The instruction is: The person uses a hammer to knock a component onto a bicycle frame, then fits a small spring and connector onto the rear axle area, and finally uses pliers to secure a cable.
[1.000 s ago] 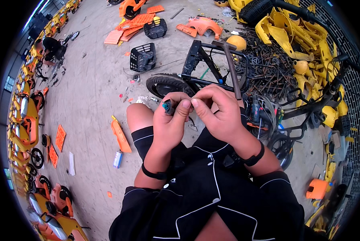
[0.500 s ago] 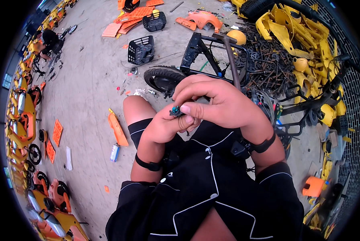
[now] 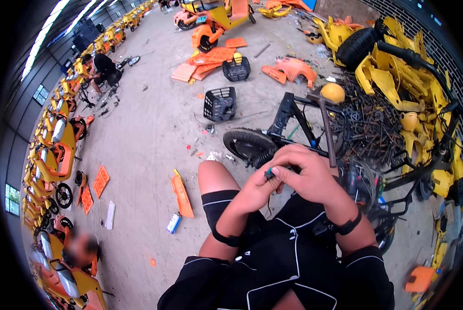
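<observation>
A small dark part with a teal patch (image 3: 269, 173) is pinched between my hands above my lap. My left hand (image 3: 256, 188) holds it from below, its fingers closed and partly covered by the other hand. From above, my right hand (image 3: 308, 174) grips the same part with curled fingers and a bent thumb. A thin dark strand (image 3: 269, 206) hangs beneath the fingers. Just beyond my hands lie a black wheel (image 3: 247, 144) and a black metal frame (image 3: 288, 116). The exact kind of the small part cannot be made out.
Black baskets (image 3: 219, 104) and orange panels (image 3: 203, 64) lie ahead. To the right is a heap of dark metal parts (image 3: 368, 119) beside yellow covers (image 3: 379, 82). A can (image 3: 173, 223) lies at left. Yellow scooters (image 3: 61, 139) line the left side, where another person (image 3: 103, 67) sits.
My view has tilted up and shifted left, so more of the hall shows and my hands appear lower and farther right. Both hands still hold the small part together.
</observation>
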Motion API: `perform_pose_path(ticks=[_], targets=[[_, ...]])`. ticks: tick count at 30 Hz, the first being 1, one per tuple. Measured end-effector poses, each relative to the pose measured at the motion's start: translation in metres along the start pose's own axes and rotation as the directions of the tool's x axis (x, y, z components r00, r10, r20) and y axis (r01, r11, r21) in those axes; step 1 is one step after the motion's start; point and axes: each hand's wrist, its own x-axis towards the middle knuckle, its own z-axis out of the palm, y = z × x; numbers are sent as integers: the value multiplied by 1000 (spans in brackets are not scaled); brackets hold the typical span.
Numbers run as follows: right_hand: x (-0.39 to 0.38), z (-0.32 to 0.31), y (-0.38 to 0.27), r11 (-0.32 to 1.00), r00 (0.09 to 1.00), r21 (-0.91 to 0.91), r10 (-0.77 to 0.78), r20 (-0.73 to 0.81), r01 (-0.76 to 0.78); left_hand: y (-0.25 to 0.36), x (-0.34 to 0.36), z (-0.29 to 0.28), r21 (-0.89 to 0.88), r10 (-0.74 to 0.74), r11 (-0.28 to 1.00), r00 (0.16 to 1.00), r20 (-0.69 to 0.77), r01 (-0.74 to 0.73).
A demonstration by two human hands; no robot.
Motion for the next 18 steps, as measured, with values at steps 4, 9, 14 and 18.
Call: perform_pose_path(ticks=[4,9,14,18], targets=[[-2,11,2,993,997,113,45,-70,-37,1,-2,-4,85,-118,987,976,-182,135],[-7,7,7,934,985,314,154,71,-169,-1,-10,-3,214,2,976,986,-164,34],[-11,2,7,945,984,277,155,88,-173,5,-10,7,131,10,991,985,-172,13],[-14,0,5,940,982,296,139,130,-173,0,-15,-3,184,12,983,997,-75,2]])
